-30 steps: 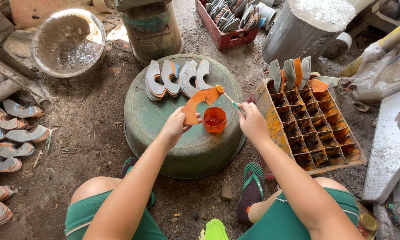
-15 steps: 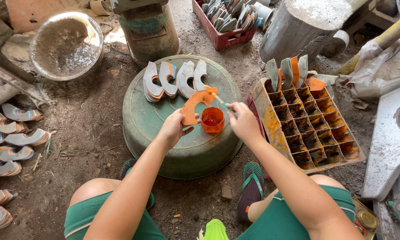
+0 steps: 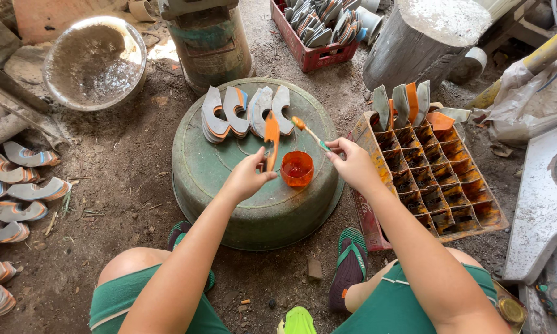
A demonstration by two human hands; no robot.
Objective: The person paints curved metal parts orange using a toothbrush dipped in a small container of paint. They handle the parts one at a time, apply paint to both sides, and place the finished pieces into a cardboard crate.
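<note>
My left hand [image 3: 247, 176] holds an orange-painted curved piece [image 3: 271, 139] on its edge, upright on an upturned green basin [image 3: 229, 204]. My right hand [image 3: 352, 164] grips a thin brush [image 3: 309, 132] whose orange tip touches the top of that piece. A small cup of orange paint [image 3: 297, 168] stands on the basin between my hands. Several unpainted grey curved pieces [image 3: 244, 111] lean in a row at the basin's far side.
A paint-stained divided crate [image 3: 451, 179] lies to the right with a few pieces standing at its far end. More curved pieces [image 3: 12, 185] lie on the dirt at left. A metal bowl [image 3: 93, 62], a drum [image 3: 210, 37], a red crate [image 3: 315, 31] and a concrete block [image 3: 427, 37] stand behind.
My left hand has turned the orange piece from lying flat to standing on edge. The right hand moved the brush left, from beside the cup to the piece's top.
</note>
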